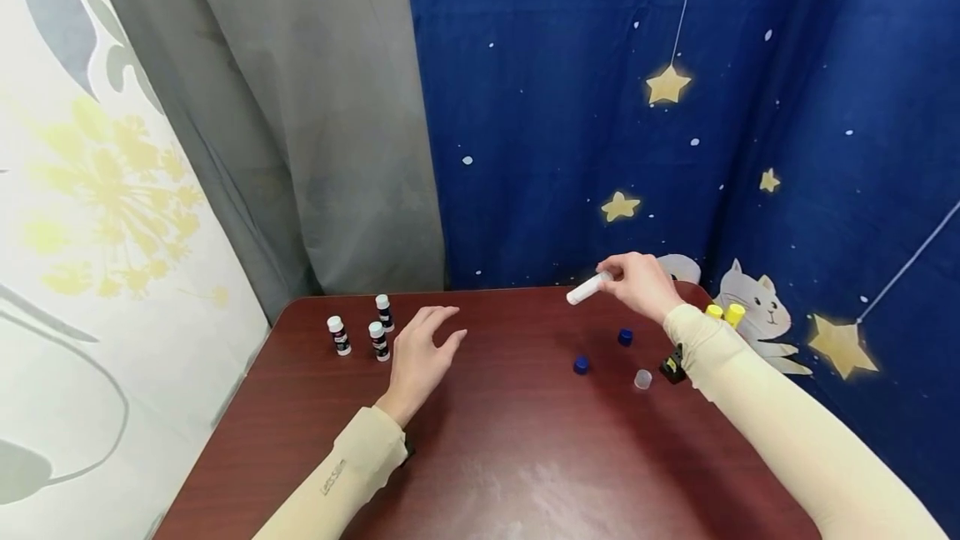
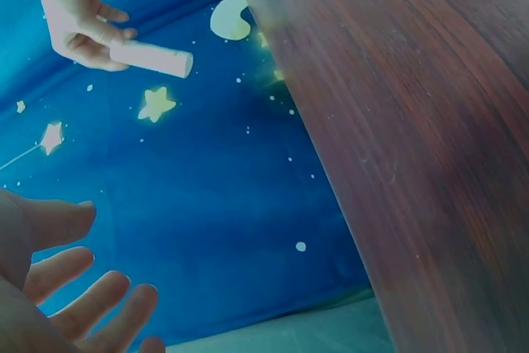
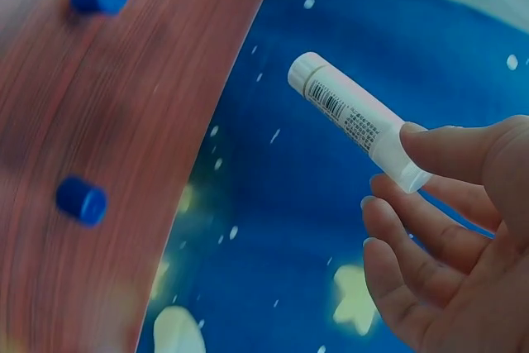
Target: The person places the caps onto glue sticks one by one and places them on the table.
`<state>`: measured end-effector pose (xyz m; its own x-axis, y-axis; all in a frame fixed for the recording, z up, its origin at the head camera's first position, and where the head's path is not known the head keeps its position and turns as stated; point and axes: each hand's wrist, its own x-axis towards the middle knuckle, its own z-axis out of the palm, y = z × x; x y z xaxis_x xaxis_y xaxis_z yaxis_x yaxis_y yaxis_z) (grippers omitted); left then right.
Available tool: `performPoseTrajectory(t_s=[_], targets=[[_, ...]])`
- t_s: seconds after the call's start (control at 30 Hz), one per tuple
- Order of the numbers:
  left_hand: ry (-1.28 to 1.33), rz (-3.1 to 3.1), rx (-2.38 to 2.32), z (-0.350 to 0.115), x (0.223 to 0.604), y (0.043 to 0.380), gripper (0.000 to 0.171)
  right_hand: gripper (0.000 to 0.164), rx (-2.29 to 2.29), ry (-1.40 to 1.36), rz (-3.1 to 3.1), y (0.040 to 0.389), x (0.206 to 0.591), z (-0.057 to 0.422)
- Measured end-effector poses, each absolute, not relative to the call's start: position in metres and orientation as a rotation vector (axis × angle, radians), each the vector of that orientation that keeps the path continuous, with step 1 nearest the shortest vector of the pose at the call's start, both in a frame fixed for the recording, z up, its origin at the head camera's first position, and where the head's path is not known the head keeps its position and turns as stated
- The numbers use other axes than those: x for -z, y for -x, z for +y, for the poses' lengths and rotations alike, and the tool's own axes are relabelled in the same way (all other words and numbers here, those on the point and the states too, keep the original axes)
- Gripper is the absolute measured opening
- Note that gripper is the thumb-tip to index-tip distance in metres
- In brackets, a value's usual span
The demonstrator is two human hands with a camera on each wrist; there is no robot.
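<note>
Hands from the head: the right hand [image 1: 643, 286] pinches a white tube [image 1: 587, 288]; the left hand [image 1: 420, 357] has its thumb and fingers apart and holds nothing.
Tube from the head: up over the far right part of the counter [image 1: 487, 415], tipped, its free end pointing down and left.
Little bottles: three bottles [image 1: 378, 342] with white tops stand near the left hand.
Caps: two blue caps [image 1: 581, 366] and a clear cap [image 1: 642, 379] sit near the right arm; a low sleeve [image 1: 772, 407] might bump them.
In the way: the sleeve hides part of a black thing [image 1: 672, 365] and of two yellow things [image 1: 735, 315].
Left wrist view: the left fingers [image 2: 95, 303] are spread, well apart from the tube.
Right wrist view: thumb and finger pinch the tube's see-through end. It looks light, stiff, maybe slippery, not easy to break. The middle, by the label [image 3: 343, 113], seems a good place to grab.
</note>
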<state>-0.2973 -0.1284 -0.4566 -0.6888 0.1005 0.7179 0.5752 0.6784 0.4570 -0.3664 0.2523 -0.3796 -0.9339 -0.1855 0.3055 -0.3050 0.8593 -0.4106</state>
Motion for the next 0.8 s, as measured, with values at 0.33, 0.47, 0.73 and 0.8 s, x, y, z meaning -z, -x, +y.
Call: performPoseTrajectory(t_s=[0.33,0.47,0.73,0.8], targets=[[0.495,-2.2,0.913,-0.136,0.465,0.296,0.039,0.027,-0.507,-0.332,-2.792,0.374,0.387,0.304],[0.477,-2.214,0.917,-0.138,0.467,0.295,0.039,0.027,-0.476,-0.269,-2.824,0.374,0.388,0.32],[0.449,-2.245,0.917,-0.141,0.467,0.292,0.039,0.028,-0.418,-0.276,-2.852,0.381,0.397,0.346],[0.447,-2.234,0.911,-0.143,0.468,0.292,0.039,0.027,-0.388,-0.291,-2.858,0.385,0.401,0.351]])
